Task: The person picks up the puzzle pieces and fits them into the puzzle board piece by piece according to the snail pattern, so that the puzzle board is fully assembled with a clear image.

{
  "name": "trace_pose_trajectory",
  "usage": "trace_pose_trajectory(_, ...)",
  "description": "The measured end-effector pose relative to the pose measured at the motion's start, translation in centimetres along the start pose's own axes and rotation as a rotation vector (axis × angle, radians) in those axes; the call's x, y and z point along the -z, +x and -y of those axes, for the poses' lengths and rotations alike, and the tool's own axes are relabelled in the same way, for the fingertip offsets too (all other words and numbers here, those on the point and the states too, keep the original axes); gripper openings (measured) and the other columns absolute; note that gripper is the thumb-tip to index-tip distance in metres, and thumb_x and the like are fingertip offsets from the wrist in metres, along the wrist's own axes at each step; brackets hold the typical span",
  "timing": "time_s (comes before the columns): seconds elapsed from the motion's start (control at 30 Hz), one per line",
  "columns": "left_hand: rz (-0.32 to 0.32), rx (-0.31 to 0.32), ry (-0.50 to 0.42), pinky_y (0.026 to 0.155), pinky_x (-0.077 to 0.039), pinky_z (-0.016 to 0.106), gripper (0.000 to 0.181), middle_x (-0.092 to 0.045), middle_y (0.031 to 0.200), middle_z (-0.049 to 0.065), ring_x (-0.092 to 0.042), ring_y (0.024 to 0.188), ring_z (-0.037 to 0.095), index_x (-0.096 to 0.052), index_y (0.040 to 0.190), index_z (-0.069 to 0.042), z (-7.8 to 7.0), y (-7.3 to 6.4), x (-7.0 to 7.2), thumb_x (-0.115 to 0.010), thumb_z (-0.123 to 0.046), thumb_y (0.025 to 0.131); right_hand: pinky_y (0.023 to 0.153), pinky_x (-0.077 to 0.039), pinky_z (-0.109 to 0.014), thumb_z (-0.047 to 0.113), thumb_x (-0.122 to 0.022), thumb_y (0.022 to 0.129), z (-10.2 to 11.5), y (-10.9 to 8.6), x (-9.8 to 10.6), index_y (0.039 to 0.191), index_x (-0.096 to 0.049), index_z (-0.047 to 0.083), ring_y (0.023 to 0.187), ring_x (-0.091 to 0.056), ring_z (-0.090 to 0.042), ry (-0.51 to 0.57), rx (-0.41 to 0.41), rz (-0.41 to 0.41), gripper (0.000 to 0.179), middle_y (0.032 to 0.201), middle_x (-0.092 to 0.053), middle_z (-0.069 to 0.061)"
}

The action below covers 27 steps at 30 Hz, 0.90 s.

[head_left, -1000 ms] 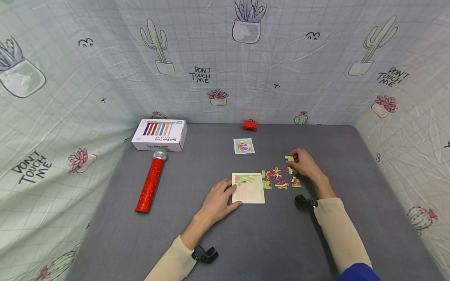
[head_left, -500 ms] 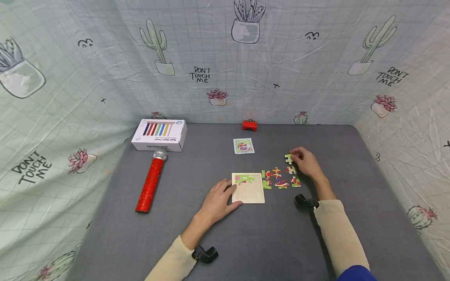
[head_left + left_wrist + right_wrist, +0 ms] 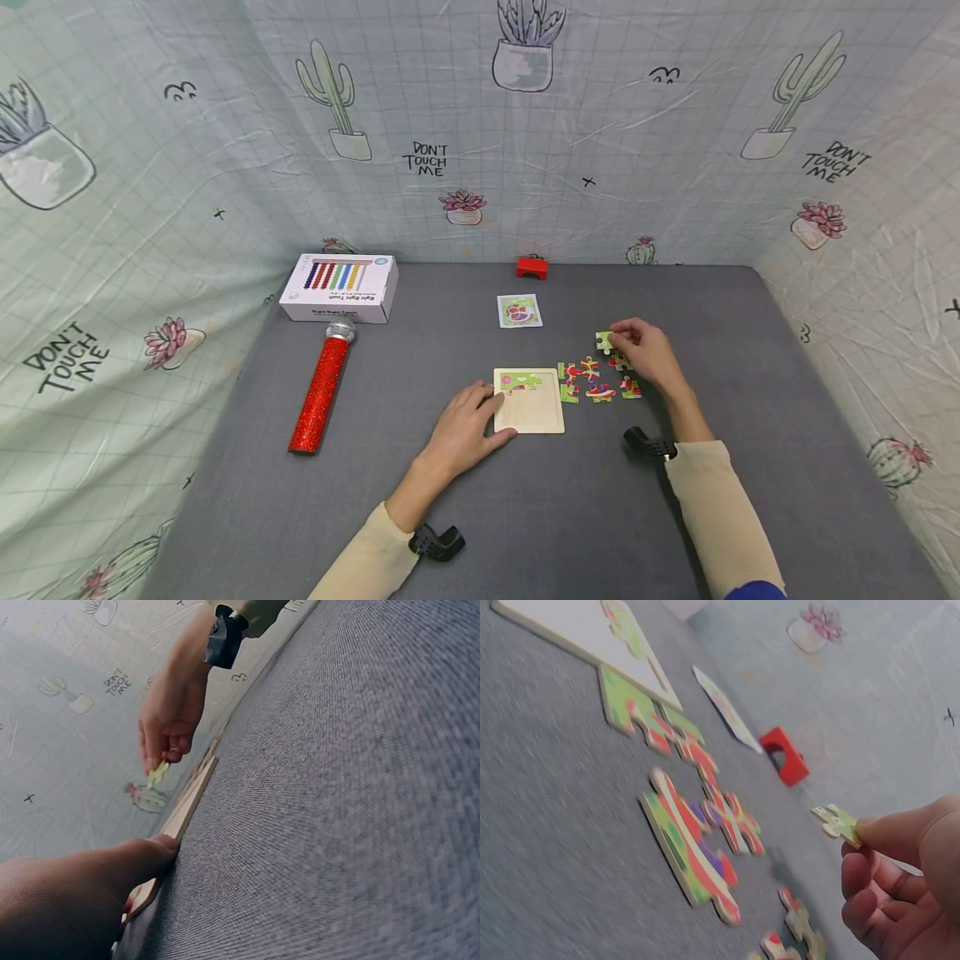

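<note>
My right hand (image 3: 647, 350) pinches a green jigsaw puzzle piece (image 3: 837, 823) between thumb and fingertips, raised off the table in the right wrist view. Below it lie several loose puzzle pieces (image 3: 601, 392), green, red and purple, just right of the square wooden puzzle board (image 3: 534, 417). Green pieces with a pink spot (image 3: 521, 382) sit in the board's upper left part. At the board's left side rests my left hand (image 3: 463, 425), fingers spread, touching its left edge. The left thumb (image 3: 154, 851) lies against the front edge in the left wrist view.
A small picture card (image 3: 519, 312) lies beyond the board, with a red arched block (image 3: 532, 268) behind it. On the left are a white box (image 3: 341, 287) and a red glittery toy microphone (image 3: 322, 392). A patterned cloth (image 3: 585, 133) hangs around the grey table.
My right hand has moved slightly left with the green puzzle piece, and more of the piece shows. The left hand and the board have stayed in place.
</note>
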<state>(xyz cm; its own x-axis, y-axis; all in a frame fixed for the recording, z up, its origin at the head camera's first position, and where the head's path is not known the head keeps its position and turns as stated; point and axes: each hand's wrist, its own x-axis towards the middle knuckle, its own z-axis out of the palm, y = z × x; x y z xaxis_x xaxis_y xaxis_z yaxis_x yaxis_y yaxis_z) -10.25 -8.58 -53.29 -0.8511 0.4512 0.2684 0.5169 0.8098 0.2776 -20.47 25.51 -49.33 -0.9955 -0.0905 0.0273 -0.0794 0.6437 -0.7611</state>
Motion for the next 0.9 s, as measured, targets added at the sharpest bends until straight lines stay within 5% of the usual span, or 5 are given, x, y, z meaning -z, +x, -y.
trace_pose_trajectory(0.9,0.014,0.009,-0.005,0.113,-0.045,0.047,0.059,-0.062,0.131,0.011,-0.053,0.134,0.033,-0.065,0.131,-0.011,-0.1,0.1,0.2,-0.070,-0.052,0.090,0.060,-0.054,-0.023,0.015,-0.064,0.098,3.3,-2.3,-4.1,0.114,-0.066,0.003,0.074,-0.066,-0.018,0.047,0.041,0.122,0.020,0.092,-0.070,-0.012)
